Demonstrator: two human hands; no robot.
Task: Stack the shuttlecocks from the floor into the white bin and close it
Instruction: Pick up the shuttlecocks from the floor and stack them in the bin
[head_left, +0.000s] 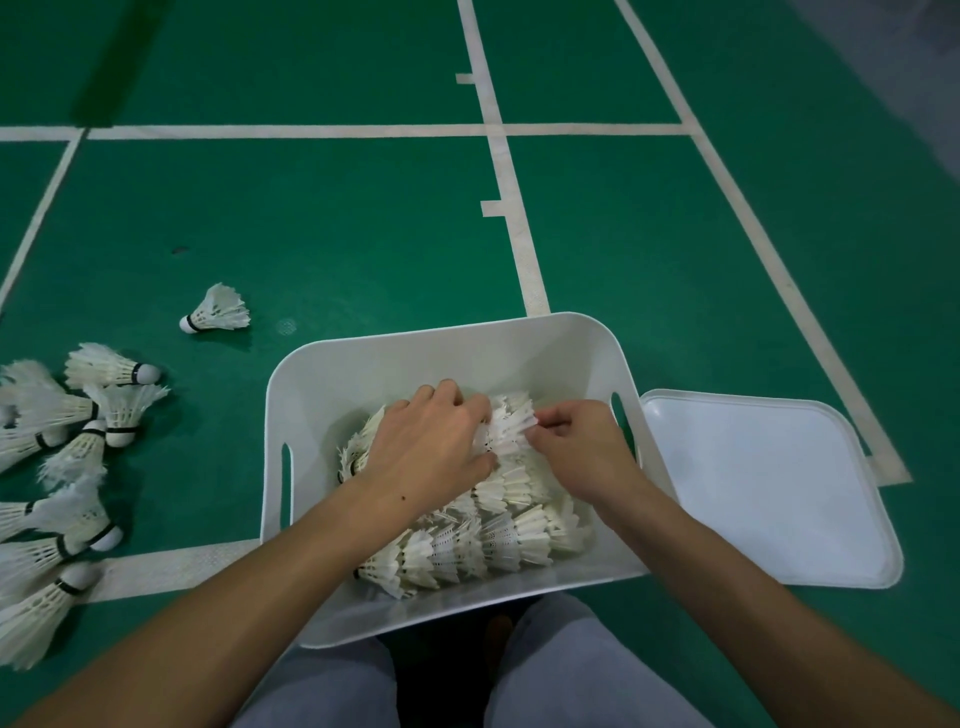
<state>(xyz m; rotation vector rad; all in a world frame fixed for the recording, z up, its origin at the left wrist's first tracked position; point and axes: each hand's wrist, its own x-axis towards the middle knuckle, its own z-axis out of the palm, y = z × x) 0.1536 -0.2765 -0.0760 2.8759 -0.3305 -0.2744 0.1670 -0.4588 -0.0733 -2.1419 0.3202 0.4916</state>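
The white bin (441, 358) stands open on the green floor in front of my knees. Rows of nested white shuttlecocks (493, 540) lie inside it. Both hands are inside the bin. My left hand (426, 447) presses on the upper row and grips it from the left. My right hand (571, 441) pinches the feathers of the same shuttlecock row (506, 428) from the right. Several loose shuttlecocks (78, 415) lie scattered on the floor at the left, and a single shuttlecock (218, 312) lies apart, farther out.
The bin's white lid (769, 488) lies flat on the floor right of the bin, touching its side. White court lines (509, 171) cross the green floor. My grey-trousered knees (561, 670) are below the bin.
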